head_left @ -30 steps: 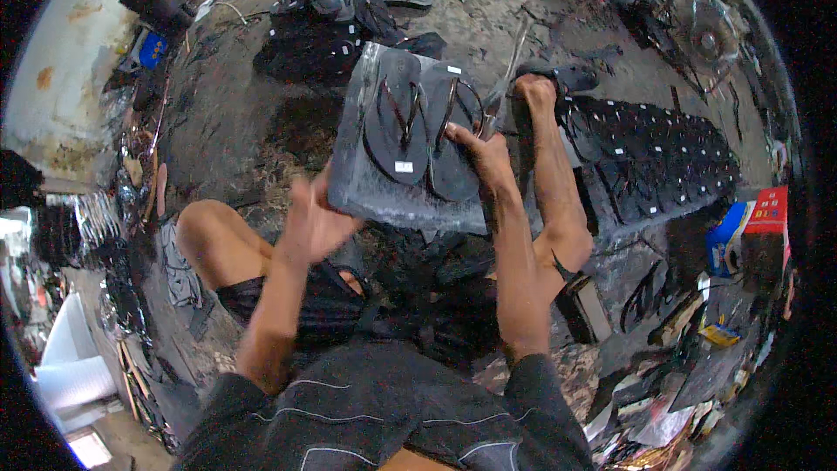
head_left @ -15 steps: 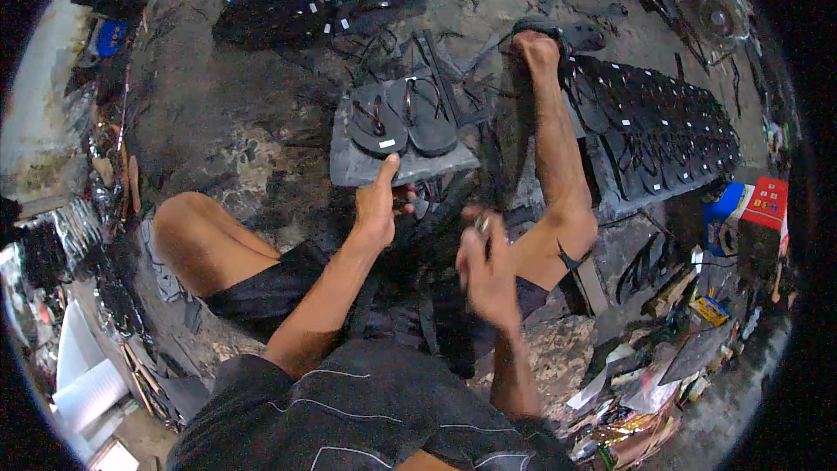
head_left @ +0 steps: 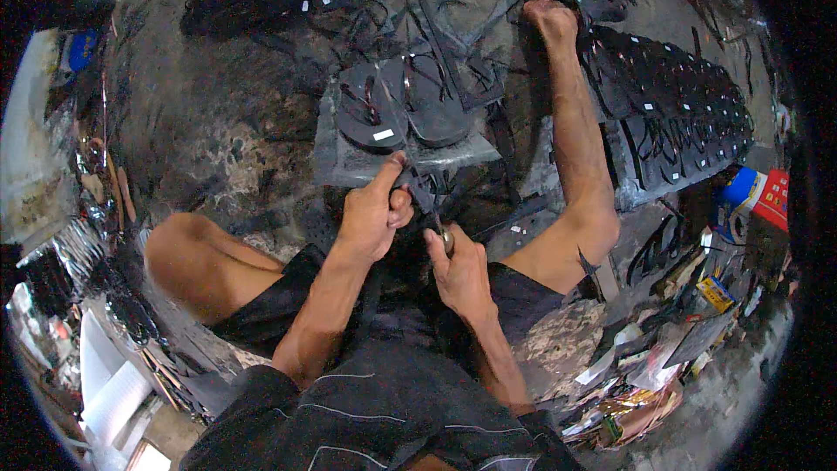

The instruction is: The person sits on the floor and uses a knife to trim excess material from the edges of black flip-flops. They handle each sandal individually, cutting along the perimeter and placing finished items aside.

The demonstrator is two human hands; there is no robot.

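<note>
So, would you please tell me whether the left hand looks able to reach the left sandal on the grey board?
Probably yes: the left hand sits just short of that sandal, its thumb near the heel, with nothing visible blocking it.

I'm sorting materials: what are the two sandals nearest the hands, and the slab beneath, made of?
Sandals: probably foam rubber, from their matt, dark look; straps perhaps plastic, given glossy highlights. Slab: rubber or board; its scuffed grey surface leaves it open.

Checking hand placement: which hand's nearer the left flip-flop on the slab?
Left: the left hand is just short of the flip-flop's labelled end; the right hand, farther back, rightward.
</note>
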